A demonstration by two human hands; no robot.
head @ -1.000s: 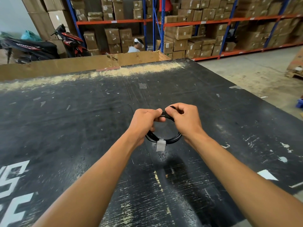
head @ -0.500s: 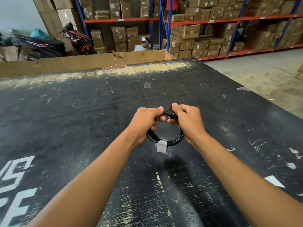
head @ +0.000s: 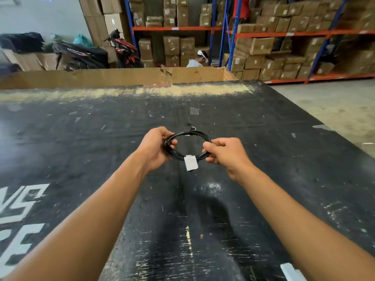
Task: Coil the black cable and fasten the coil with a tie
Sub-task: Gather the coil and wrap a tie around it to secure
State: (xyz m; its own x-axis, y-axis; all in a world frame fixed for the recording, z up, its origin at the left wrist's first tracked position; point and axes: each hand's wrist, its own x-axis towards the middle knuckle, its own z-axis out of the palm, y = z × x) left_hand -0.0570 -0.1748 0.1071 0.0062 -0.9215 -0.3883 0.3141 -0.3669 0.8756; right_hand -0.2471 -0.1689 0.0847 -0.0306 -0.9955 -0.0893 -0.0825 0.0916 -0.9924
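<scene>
The black cable (head: pixel 189 133) forms a round coil held flat above the black table (head: pixel 101 151). My left hand (head: pixel 155 148) pinches the coil's left side. On the right side, my right hand (head: pixel 225 154) grips the coil between thumb and fingers. A white tag (head: pixel 191 163) hangs from the near edge of the coil, between my hands. At the coil's far edge a small thin tie (head: pixel 191 129) pokes up, too small to make out clearly.
A cardboard wall (head: pixel 121 77) runs along the table's far edge. Behind it stand shelves of cardboard boxes (head: pixel 263 49), parked motorbikes (head: pixel 121 49) and a seated person (head: pixel 197 58). The concrete floor (head: pixel 334 110) lies to the right of the table.
My hands were close together at the top of the upright coil. They have moved apart to its left and right sides, and the coil now lies flatter and wider.
</scene>
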